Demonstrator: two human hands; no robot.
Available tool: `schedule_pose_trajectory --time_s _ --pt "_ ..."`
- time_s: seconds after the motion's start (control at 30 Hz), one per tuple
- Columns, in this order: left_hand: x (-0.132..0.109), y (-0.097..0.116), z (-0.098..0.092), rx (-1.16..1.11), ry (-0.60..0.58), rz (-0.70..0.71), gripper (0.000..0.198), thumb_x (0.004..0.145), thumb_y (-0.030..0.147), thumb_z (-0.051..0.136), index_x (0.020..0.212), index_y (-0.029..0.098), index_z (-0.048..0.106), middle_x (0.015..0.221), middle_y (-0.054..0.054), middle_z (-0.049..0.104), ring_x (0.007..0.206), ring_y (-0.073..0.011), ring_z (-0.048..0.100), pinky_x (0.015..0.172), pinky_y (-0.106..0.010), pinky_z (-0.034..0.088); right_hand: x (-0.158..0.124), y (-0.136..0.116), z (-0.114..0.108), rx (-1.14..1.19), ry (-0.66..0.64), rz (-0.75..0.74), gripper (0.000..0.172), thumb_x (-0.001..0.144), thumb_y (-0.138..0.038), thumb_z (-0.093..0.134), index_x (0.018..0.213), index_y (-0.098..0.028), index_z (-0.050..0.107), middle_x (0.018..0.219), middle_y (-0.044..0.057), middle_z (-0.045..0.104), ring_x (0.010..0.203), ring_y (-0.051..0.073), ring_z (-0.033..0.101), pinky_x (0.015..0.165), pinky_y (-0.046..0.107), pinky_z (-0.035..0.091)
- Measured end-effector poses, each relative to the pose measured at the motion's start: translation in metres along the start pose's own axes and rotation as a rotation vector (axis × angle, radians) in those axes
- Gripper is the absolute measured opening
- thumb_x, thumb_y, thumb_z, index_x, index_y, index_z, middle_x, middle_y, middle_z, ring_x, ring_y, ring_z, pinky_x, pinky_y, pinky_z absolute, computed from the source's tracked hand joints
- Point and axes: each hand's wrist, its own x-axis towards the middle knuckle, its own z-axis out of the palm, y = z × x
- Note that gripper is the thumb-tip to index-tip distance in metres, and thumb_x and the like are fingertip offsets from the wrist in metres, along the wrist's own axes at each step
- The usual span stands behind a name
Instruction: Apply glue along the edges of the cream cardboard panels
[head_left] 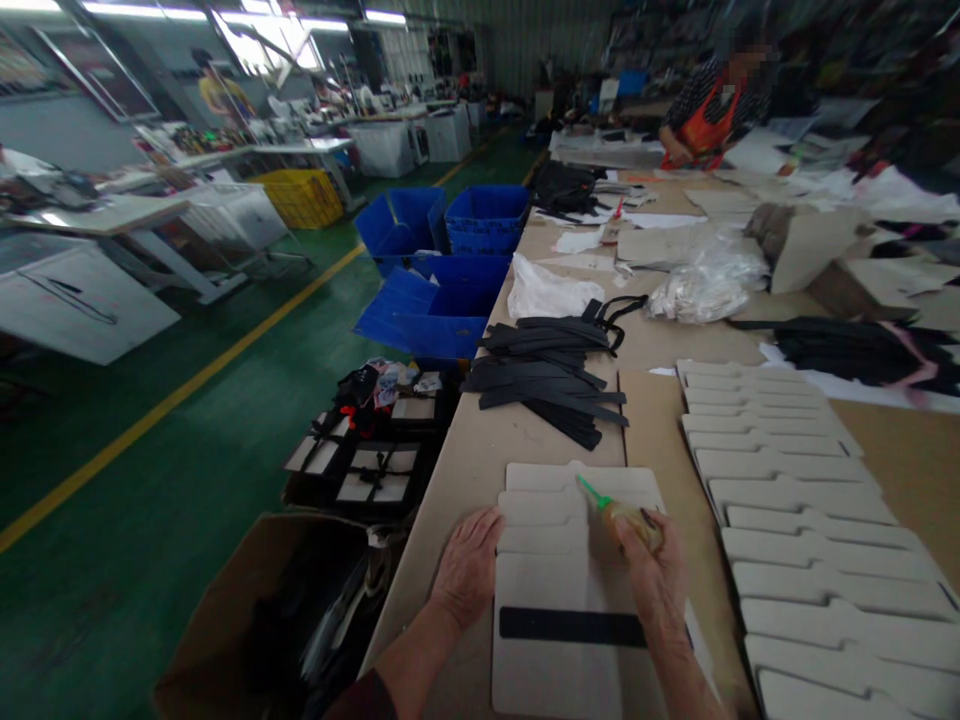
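A green painted floor point(150, 400) with a yellow line is seen across the left of the scene. A long tan work table point(465, 450) is stretched from near to far along the right. On its right part, a row of overlapping pale grey tabbed card panels point(787, 500) is laid out from near to far. Blue plastic crates point(442, 270) are set on the floor against the table's left edge, further off. An open brown cardboard box point(247, 590) is placed on the floor at the near left. A loose pile of black flat strips point(547, 380) is heaped on the table, beyond the hands.

At the near edge, a stack of pale grey tabbed card panels point(555, 560) is fanned out under both hands. The left hand point(469, 565) is laid open, palm down, on the stack's left edge. The right hand point(656, 580) is closed around a small amber squeeze bottle with a green nozzle point(634, 522), and the nozzle is pointed far-left over the stack. 1 black strip point(570, 626) is laid across the nearest panel, just near of both hands.
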Motion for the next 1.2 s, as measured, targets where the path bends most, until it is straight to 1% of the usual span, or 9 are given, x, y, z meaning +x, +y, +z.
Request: schedule_pose_trajectory --time_s 0.2,0.33,0.47,0.63,0.77,0.83,0.9,1.1,1.2 --pt "0.000 0.004 -0.004 -0.015 -0.001 -0.013 0.052 0.087 0.011 0.046 0.137 0.021 0.050 0.141 -0.008 0.053 0.131 -0.0232 0.044 0.112 -0.042 0.036 -0.007 -0.015 0.014 -0.026 -0.016 -0.011 0.056 0.069 -0.059 0.068 0.106 -0.018 0.057 0.104 0.008 0.058 0.094 0.026 0.055 0.085 0.040 0.044" --pt "0.000 0.003 -0.003 -0.020 -0.004 -0.017 0.051 0.087 0.010 0.045 0.137 0.021 0.050 0.141 -0.007 0.053 0.131 -0.0233 0.044 0.112 -0.043 0.036 -0.013 -0.018 0.026 -0.033 -0.074 -0.047 0.052 0.072 -0.056 0.066 0.106 -0.019 0.056 0.104 0.007 0.058 0.093 0.025 0.055 0.085 0.039 0.045" --pt "0.000 0.003 -0.001 -0.020 -0.007 -0.022 0.051 0.086 0.009 0.045 0.136 0.020 0.051 0.142 -0.007 0.053 0.131 -0.0235 0.044 0.112 -0.043 0.036 -0.023 -0.018 0.040 0.027 -0.109 -0.097 0.049 0.074 -0.055 0.065 0.105 -0.019 0.055 0.102 0.007 0.057 0.094 0.025 0.055 0.086 0.039 0.045" --pt "0.000 0.003 -0.002 -0.020 -0.016 -0.022 0.051 0.086 0.009 0.046 0.136 0.020 0.052 0.142 -0.007 0.053 0.131 -0.0232 0.044 0.112 -0.043 0.037 -0.035 -0.023 0.056 0.074 -0.168 -0.110 0.046 0.077 -0.052 0.064 0.107 -0.019 0.054 0.105 0.008 0.058 0.095 0.024 0.055 0.086 0.039 0.045" --pt "0.000 0.003 -0.002 -0.022 -0.017 -0.021 0.050 0.088 0.012 0.046 0.136 0.021 0.051 0.142 -0.007 0.053 0.131 -0.0233 0.044 0.112 -0.043 0.037 -0.039 -0.029 0.063 0.064 -0.204 -0.164 0.042 0.079 -0.050 0.062 0.106 -0.019 0.055 0.104 0.008 0.058 0.097 0.024 0.055 0.089 0.039 0.044" --pt "0.000 0.003 -0.001 -0.023 -0.015 -0.024 0.049 0.089 0.013 0.046 0.137 0.022 0.051 0.142 -0.007 0.053 0.131 -0.0234 0.044 0.111 -0.043 0.037 -0.037 -0.028 0.061 0.052 -0.194 -0.191 0.043 0.079 -0.051 0.062 0.106 -0.019 0.054 0.105 0.008 0.057 0.098 0.024 0.054 0.090 0.040 0.044" --pt "0.000 0.003 0.000 -0.025 -0.014 -0.025 0.050 0.089 0.013 0.046 0.138 0.022 0.050 0.142 -0.007 0.053 0.131 -0.0236 0.044 0.111 -0.043 0.037 -0.031 -0.026 0.054 0.015 -0.149 -0.207 0.044 0.078 -0.052 0.062 0.106 -0.019 0.054 0.106 0.008 0.056 0.099 0.025 0.054 0.091 0.041 0.044" --pt "-0.001 0.003 0.000 -0.025 -0.022 -0.022 0.051 0.087 0.010 0.046 0.137 0.020 0.051 0.143 -0.007 0.053 0.131 -0.0236 0.044 0.112 -0.042 0.037 -0.006 -0.013 0.014 -0.158 -0.013 -0.205 0.047 0.076 -0.056 0.062 0.106 -0.021 0.054 0.106 0.009 0.056 0.099 0.028 0.053 0.090 0.043 0.042" --pt "-0.002 0.003 -0.001 -0.022 -0.028 -0.022 0.051 0.087 0.010 0.046 0.137 0.021 0.051 0.143 -0.006 0.052 0.131 -0.0235 0.043 0.112 -0.042 0.036 0.001 -0.010 0.001 -0.186 0.027 -0.229 0.048 0.075 -0.059 0.061 0.103 -0.020 0.055 0.105 0.011 0.056 0.100 0.030 0.052 0.089 0.045 0.041"
